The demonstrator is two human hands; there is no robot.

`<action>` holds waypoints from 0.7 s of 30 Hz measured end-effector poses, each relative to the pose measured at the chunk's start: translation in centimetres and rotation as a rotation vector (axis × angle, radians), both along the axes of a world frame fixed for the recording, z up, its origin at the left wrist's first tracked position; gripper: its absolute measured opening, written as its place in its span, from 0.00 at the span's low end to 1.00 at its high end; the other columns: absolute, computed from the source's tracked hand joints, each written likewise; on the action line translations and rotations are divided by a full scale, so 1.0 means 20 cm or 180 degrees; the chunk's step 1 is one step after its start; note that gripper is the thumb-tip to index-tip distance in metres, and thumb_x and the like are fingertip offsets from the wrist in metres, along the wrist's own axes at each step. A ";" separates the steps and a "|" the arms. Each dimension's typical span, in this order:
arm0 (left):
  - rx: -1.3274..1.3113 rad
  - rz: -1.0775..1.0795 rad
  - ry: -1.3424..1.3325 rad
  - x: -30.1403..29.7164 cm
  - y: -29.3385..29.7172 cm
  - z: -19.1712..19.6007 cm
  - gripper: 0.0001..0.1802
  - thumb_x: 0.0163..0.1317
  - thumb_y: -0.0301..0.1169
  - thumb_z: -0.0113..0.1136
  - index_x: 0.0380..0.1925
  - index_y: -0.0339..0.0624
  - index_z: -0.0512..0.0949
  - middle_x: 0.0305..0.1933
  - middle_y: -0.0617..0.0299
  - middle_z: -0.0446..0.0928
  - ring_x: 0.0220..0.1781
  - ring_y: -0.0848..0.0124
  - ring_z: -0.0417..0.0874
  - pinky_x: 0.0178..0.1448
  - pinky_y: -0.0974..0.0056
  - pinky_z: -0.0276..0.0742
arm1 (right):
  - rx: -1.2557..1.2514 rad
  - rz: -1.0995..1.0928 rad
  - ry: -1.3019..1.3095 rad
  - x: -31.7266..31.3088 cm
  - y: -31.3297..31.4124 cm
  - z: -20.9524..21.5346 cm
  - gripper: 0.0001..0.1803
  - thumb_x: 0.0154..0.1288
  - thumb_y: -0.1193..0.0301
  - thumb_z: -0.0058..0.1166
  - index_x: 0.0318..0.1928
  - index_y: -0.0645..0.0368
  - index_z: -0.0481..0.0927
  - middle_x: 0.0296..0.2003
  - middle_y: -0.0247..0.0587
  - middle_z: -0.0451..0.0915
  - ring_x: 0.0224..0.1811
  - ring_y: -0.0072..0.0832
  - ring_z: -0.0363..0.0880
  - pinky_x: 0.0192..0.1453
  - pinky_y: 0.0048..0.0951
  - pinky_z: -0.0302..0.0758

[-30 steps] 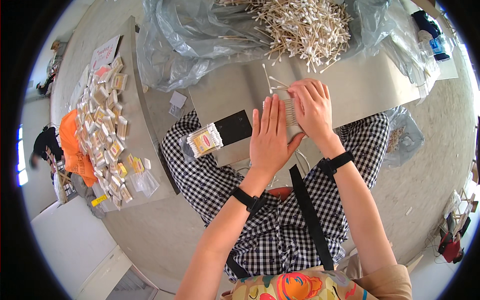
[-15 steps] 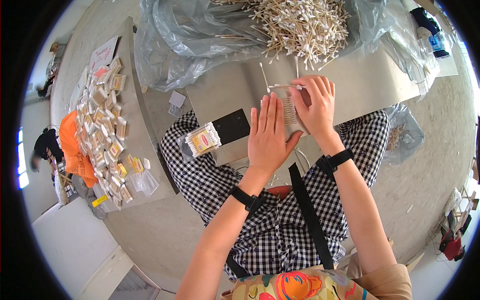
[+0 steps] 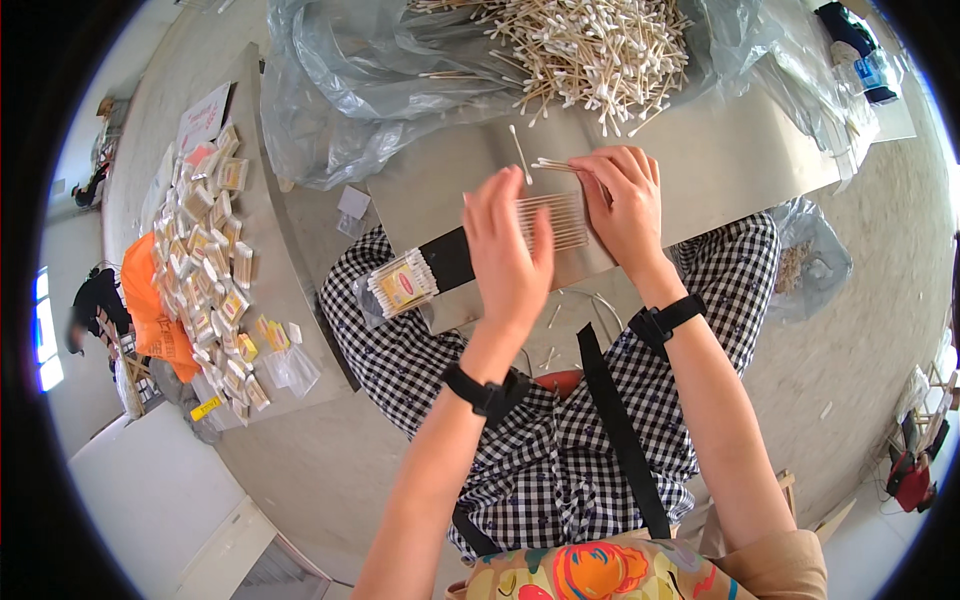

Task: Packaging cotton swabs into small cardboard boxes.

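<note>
My right hand (image 3: 628, 205) pinches a few cotton swabs (image 3: 553, 164) between thumb and fingertips, their white tips pointing left. Below them a neat row of cotton swabs (image 3: 558, 220) lies side by side on the metal table. My left hand (image 3: 505, 245) is raised over the left end of this row, thumb apart from the fingers, holding nothing and slightly blurred. It hides part of the row. One loose swab (image 3: 520, 153) lies just beyond the left fingertips. Left of that hand, a packed bundle of swabs (image 3: 404, 282) with a yellow label sits beside a black strip (image 3: 447, 258).
A large heap of loose swabs (image 3: 600, 60) rests on grey plastic sheeting (image 3: 350, 100) at the far side. On a side table (image 3: 285, 270) to the left are many small swab packs (image 3: 205, 260) and an orange bag (image 3: 150, 310). A clear bag (image 3: 815, 265) hangs low at the right.
My left hand has lifted off the row and shifted left, uncovering more of it. The right hand has moved slightly left, and the loose swab lying beyond it no longer shows there.
</note>
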State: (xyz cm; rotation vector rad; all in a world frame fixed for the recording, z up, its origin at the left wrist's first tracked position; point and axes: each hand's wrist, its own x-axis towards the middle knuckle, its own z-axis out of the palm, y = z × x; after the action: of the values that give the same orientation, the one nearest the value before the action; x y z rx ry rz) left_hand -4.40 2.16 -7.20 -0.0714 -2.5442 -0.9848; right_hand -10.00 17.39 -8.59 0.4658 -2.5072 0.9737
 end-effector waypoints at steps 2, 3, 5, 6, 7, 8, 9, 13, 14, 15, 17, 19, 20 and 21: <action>0.0092 0.0174 -0.0204 -0.12 -0.04 0.00 0.25 0.63 0.26 0.63 0.60 0.38 0.72 0.55 0.52 0.75 0.57 0.57 0.74 0.63 0.53 0.70 | 0.0004 0.0089 0.0043 0.00 0.00 0.00 0.11 0.55 0.80 0.62 0.39 0.52 0.86 0.38 0.32 0.80 0.46 0.34 0.77 0.54 0.36 0.72; 0.0182 0.0356 -0.0403 -0.17 -0.06 0.00 0.23 0.61 0.25 0.65 0.58 0.38 0.74 0.51 0.54 0.77 0.54 0.60 0.75 0.58 0.56 0.73 | -0.0001 0.0084 0.0040 0.00 0.00 -0.01 0.11 0.55 0.80 0.62 0.39 0.52 0.86 0.38 0.32 0.80 0.46 0.34 0.77 0.54 0.36 0.72; 0.0016 0.0326 -0.0481 -0.26 -0.10 -0.03 0.21 0.60 0.24 0.65 0.55 0.38 0.76 0.46 0.56 0.78 0.49 0.62 0.77 0.54 0.58 0.75 | 0.0016 0.0402 -0.0013 0.00 -0.01 -0.01 0.13 0.51 0.80 0.62 0.39 0.52 0.86 0.38 0.31 0.80 0.46 0.34 0.77 0.55 0.36 0.72; -0.0143 0.0298 -0.0557 -0.29 -0.12 -0.04 0.19 0.59 0.23 0.66 0.52 0.38 0.78 0.42 0.58 0.80 0.45 0.65 0.79 0.50 0.61 0.77 | 0.0011 0.0399 -0.0013 0.00 -0.01 0.00 0.13 0.51 0.80 0.62 0.39 0.52 0.86 0.38 0.31 0.80 0.46 0.34 0.77 0.55 0.36 0.72; -0.0153 0.0293 -0.0560 -0.32 -0.13 -0.04 0.19 0.59 0.23 0.66 0.52 0.38 0.78 0.42 0.58 0.80 0.45 0.65 0.79 0.50 0.61 0.77 | 0.0023 0.0540 0.0001 0.00 -0.01 0.00 0.14 0.50 0.80 0.61 0.39 0.52 0.86 0.38 0.31 0.81 0.47 0.33 0.77 0.55 0.36 0.72; -0.0015 0.0137 -0.0646 -0.35 -0.15 -0.04 0.17 0.59 0.22 0.66 0.49 0.38 0.80 0.39 0.58 0.80 0.40 0.66 0.80 0.47 0.62 0.78 | 0.0034 0.0683 0.0014 0.01 -0.01 0.01 0.15 0.49 0.80 0.61 0.39 0.52 0.86 0.38 0.31 0.81 0.47 0.33 0.77 0.55 0.36 0.72; 0.0122 -0.0018 -0.0732 -0.36 -0.16 -0.04 0.15 0.59 0.22 0.66 0.47 0.37 0.81 0.35 0.59 0.81 0.34 0.68 0.81 0.44 0.63 0.79 | 0.0021 0.0681 0.0010 0.00 -0.02 0.02 0.15 0.49 0.80 0.61 0.39 0.52 0.86 0.38 0.31 0.81 0.47 0.33 0.77 0.55 0.36 0.72; 0.0416 -0.0177 -0.0984 -0.37 -0.12 0.04 0.14 0.60 0.20 0.65 0.48 0.36 0.81 0.34 0.59 0.83 0.31 0.70 0.82 0.42 0.64 0.80 | -0.0057 0.0920 -0.0045 0.00 0.00 0.02 0.16 0.50 0.82 0.59 0.41 0.56 0.84 0.38 0.33 0.81 0.46 0.34 0.78 0.54 0.36 0.72; 0.0557 -0.0344 -0.1302 -0.36 -0.12 0.07 0.14 0.61 0.21 0.63 0.48 0.37 0.81 0.37 0.58 0.84 0.33 0.71 0.84 0.44 0.65 0.80 | -0.0127 0.0895 -0.0092 0.00 0.00 0.02 0.16 0.52 0.82 0.58 0.43 0.57 0.83 0.37 0.34 0.81 0.46 0.35 0.78 0.54 0.36 0.72; 0.0699 -0.0510 -0.1621 -0.35 -0.12 0.09 0.14 0.62 0.21 0.62 0.49 0.37 0.81 0.39 0.58 0.85 0.35 0.72 0.85 0.46 0.65 0.80 | -0.0131 0.0886 -0.0096 0.00 0.00 0.03 0.16 0.52 0.82 0.58 0.43 0.57 0.83 0.37 0.34 0.81 0.46 0.35 0.78 0.54 0.36 0.72; 0.0610 -0.0736 -0.1647 -0.32 -0.13 0.09 0.15 0.64 0.21 0.61 0.51 0.38 0.81 0.42 0.58 0.86 0.39 0.72 0.85 0.47 0.66 0.80 | -0.0659 0.0537 -0.0183 0.00 -0.01 0.05 0.15 0.57 0.82 0.56 0.46 0.60 0.81 0.36 0.38 0.81 0.43 0.39 0.78 0.52 0.39 0.73; 0.0523 -0.0972 -0.1675 -0.28 -0.13 0.10 0.16 0.66 0.22 0.59 0.54 0.39 0.80 0.44 0.58 0.86 0.42 0.72 0.86 0.49 0.66 0.79 | -0.0948 0.0337 -0.0345 0.01 0.00 0.03 0.14 0.62 0.81 0.55 0.48 0.60 0.80 0.38 0.38 0.82 0.44 0.38 0.79 0.52 0.38 0.74; 0.0817 -0.0864 -0.1449 -0.25 -0.12 0.11 0.16 0.69 0.24 0.58 0.56 0.39 0.78 0.47 0.57 0.85 0.47 0.71 0.85 0.52 0.66 0.79 | -0.1227 0.0134 -0.0507 0.02 0.01 0.02 0.12 0.66 0.80 0.54 0.50 0.60 0.79 0.40 0.39 0.82 0.44 0.37 0.79 0.52 0.37 0.75; 0.1111 -0.0756 -0.1222 -0.22 -0.11 0.12 0.17 0.72 0.26 0.56 0.59 0.38 0.77 0.50 0.57 0.85 0.52 0.70 0.85 0.56 0.66 0.78 | -0.1228 0.0121 -0.0507 0.03 0.01 0.01 0.12 0.66 0.80 0.54 0.50 0.60 0.79 0.40 0.39 0.82 0.44 0.37 0.79 0.52 0.37 0.75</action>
State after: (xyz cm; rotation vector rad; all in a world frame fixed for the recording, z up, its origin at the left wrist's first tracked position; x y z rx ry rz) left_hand -8.87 -0.07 -4.89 -0.0929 -2.6950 -1.6627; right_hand -9.42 17.67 -8.39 0.3255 -2.3661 1.5211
